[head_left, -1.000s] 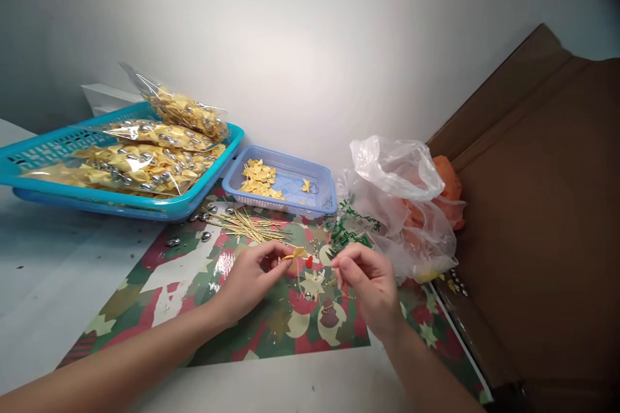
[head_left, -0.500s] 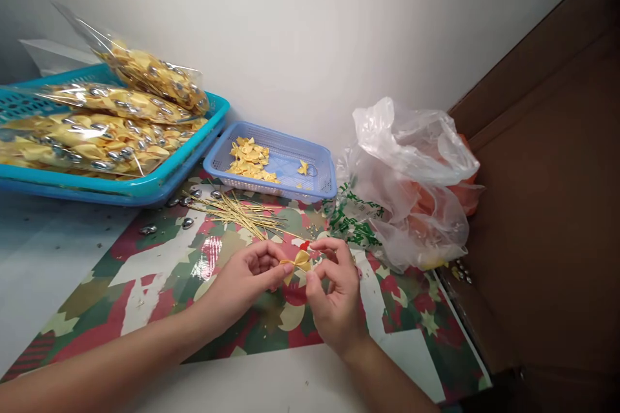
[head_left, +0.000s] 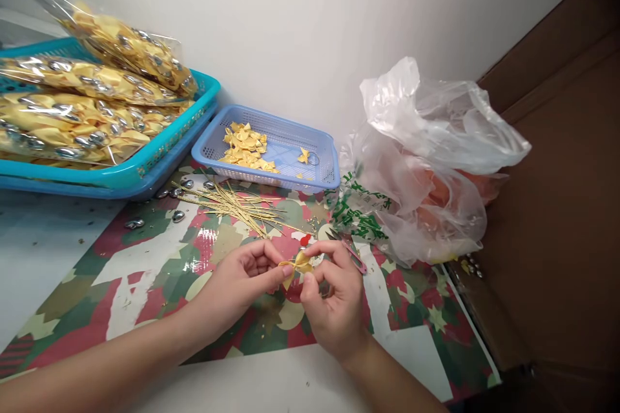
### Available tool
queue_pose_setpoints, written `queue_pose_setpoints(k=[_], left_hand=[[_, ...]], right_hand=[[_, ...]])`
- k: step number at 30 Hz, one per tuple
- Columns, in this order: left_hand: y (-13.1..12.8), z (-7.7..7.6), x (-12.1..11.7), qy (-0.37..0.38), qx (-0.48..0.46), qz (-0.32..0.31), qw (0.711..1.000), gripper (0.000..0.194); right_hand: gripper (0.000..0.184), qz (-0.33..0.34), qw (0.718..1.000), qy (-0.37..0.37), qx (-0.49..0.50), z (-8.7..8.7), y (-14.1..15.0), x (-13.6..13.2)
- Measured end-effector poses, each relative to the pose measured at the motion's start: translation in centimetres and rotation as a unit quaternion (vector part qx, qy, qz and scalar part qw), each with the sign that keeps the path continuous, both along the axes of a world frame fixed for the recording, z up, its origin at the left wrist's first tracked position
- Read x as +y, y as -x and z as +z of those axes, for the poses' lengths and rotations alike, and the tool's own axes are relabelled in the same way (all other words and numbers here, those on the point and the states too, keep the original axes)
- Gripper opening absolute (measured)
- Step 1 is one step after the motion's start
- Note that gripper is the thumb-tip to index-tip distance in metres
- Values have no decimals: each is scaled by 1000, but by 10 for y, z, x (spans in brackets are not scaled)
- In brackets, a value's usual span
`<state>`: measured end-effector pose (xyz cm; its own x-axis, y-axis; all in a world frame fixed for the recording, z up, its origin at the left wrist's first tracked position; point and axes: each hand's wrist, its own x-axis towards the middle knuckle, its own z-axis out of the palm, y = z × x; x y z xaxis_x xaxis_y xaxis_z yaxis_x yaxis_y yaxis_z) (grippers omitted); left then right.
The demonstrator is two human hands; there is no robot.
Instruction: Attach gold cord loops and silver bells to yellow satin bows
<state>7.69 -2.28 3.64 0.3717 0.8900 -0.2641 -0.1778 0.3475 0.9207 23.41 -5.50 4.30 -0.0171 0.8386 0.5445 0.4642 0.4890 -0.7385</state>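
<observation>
A small yellow ribbon bow (head_left: 303,261) is held low over the patterned sheet, between both hands. My left hand (head_left: 252,274) pinches its left side with thumb and forefinger, the other fingers curled in. From the other side, my right hand (head_left: 335,290) has its thumb and forefinger closed at the bow's right loop. Just beyond the fingertips lies a small red piece (head_left: 305,241). A pink-handled tool (head_left: 356,257), partly behind my right hand, rests on the sheet. Gold wire ties (head_left: 237,206) are spread in a loose pile farther back.
A blue basket (head_left: 285,117) with yellow bows stands by the wall. On the left, a turquoise basket (head_left: 145,174) carries clear bags (head_left: 72,122) of bows and silver pieces. Silver heart-like pieces (head_left: 178,215) lie near the wires. At right slumps a plastic bag (head_left: 426,142).
My right forefinger has come down from above the bow onto its right loop. More of the pink-handled tool shows. The whole view has shifted slightly; my left hand keeps its pinch.
</observation>
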Motion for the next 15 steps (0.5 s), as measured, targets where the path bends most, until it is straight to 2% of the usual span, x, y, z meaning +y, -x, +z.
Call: queue_pose_setpoints(k=[15], left_hand=[[-1,1,-1,-25,14,7,1000,29]], right_hand=[[25,-12,1000,-6,-11,4,1,0]])
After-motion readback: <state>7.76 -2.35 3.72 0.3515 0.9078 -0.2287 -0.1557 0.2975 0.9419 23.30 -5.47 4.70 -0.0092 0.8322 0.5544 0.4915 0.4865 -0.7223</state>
